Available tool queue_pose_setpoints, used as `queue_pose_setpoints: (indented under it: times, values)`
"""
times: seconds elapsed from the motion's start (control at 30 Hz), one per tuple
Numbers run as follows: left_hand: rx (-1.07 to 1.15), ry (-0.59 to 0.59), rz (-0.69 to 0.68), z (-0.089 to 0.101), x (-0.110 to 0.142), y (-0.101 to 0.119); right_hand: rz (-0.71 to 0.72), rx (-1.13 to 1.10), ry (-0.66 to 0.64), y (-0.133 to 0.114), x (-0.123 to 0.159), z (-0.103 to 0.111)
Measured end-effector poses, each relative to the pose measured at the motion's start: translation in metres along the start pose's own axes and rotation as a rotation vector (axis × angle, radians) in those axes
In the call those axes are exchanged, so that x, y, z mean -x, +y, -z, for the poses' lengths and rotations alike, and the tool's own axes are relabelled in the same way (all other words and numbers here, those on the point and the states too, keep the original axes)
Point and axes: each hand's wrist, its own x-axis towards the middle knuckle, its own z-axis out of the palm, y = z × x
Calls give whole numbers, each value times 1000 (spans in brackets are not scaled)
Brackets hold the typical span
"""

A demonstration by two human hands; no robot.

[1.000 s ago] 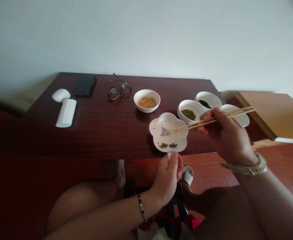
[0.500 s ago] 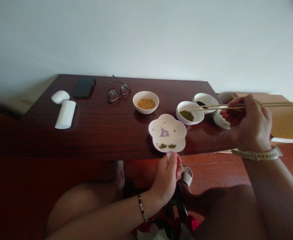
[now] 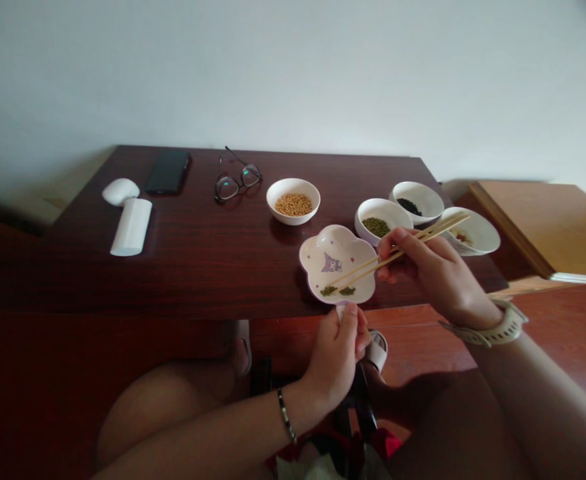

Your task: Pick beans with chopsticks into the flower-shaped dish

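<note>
Clearly, Kuromi plate [image 3: 323, 245], left hand [image 3: 335, 357], right-hand chopsticks [image 3: 445, 225]

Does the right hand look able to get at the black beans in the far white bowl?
Probably yes. The right hand holds chopsticks, tips over the flower-shaped dish, and the open bowl of black beans sits just beyond it, with nothing blocking the way.

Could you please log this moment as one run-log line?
left hand: holds flower dish | right hand: holds chopsticks over green beans
</note>
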Motion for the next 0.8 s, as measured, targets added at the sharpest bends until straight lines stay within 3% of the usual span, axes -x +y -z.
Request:
queue_pose_setpoints:
  times: [0.8]
  values:
    - [33,22,6,-1,-1,1,10,27,5,8,-2,-1]
